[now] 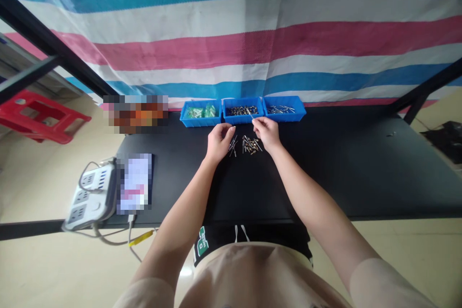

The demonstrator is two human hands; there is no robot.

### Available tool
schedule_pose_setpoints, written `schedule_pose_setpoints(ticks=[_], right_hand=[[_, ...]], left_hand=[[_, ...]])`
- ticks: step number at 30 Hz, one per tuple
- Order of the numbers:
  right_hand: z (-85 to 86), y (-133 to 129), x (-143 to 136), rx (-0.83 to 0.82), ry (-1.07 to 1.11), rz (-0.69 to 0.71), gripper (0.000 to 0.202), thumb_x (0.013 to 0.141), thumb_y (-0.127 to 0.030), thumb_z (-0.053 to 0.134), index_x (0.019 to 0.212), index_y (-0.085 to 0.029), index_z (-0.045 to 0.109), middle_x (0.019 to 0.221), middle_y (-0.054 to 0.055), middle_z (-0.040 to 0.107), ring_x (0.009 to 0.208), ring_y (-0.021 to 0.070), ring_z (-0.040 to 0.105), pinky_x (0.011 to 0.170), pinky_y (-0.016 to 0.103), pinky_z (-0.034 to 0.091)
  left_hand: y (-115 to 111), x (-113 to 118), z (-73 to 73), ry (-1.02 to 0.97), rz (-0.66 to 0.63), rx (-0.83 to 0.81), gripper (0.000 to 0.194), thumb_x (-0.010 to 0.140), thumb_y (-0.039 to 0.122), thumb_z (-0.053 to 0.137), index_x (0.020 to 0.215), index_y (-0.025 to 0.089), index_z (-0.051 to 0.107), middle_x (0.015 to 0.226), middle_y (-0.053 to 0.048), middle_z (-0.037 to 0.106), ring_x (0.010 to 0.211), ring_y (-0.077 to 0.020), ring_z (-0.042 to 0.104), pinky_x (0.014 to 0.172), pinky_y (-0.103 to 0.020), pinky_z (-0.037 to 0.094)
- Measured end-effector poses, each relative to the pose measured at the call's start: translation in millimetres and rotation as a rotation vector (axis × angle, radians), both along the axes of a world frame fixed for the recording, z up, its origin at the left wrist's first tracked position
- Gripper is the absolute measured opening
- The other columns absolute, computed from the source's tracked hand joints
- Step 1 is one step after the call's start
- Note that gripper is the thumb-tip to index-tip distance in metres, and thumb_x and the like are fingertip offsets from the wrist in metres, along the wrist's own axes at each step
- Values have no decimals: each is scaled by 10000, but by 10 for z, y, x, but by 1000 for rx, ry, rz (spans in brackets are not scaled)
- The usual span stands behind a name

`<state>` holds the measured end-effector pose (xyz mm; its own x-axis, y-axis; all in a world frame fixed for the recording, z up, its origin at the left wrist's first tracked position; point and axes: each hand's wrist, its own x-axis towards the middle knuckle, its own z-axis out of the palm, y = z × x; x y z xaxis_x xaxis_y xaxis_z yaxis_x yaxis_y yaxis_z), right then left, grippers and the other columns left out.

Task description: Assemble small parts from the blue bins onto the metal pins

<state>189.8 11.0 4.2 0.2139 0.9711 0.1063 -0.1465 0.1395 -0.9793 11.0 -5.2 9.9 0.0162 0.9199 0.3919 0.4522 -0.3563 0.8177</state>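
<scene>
My right hand [267,133] is closed in a pinch on a thin metal pin [249,112], which points up toward the middle bin. My left hand [218,141] has thumb and fingertips together; a tiny pale tip shows there, too small to name. Between the hands, on the black table, lie a small pile of silver pins [234,147] and a pile of brass parts with pins [250,144]. Behind them three blue bins stand in a row: the left bin [200,122] with green bags, the middle bin [243,119] with small brass parts, the right bin [287,117] with silver pins.
A power strip [93,192] and a phone-like device [134,183], blurred out, sit at the table's left edge with cables. A blurred orange object [139,114] is at the back left. A striped sheet [231,48] hangs behind; a red stool [39,115] stands left.
</scene>
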Motion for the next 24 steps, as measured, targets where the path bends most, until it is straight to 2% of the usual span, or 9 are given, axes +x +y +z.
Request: schedule_pose_setpoints(ticks=[5,9,17,24], right_hand=[[21,115,86,-117,264,-218,315,675,-435,756,701,-178,577,449,-85,457,338,30,324,329,179,192],[11,183,173,-165,300,-326,315,719,-441,731,702,-186,548,441,-94,440,322,23,320,314,169,197],[-50,244,255,-159,265,-420,287,753,-458,679,801,-190,587,448,-102,439,338,31,336,324,166,226],[-105,248,256,-97,191,-402,466,769,-509,638,1112,-195,609,501,-85,506,423,73,467,377,180,284]], left_hand=[[18,-3,-3,55,2,19,240,884,396,574,930,173,651,866,-41,671,772,-150,608,758,-282,488],[35,-17,5,128,74,69,253,913,384,521,856,175,652,836,-46,646,824,-170,605,796,-302,478],[37,-19,13,168,67,67,238,911,364,510,844,184,651,832,-47,642,825,-179,602,790,-308,477],[39,-12,16,181,85,72,213,900,351,513,854,191,647,846,-50,645,840,-189,599,814,-323,477]])
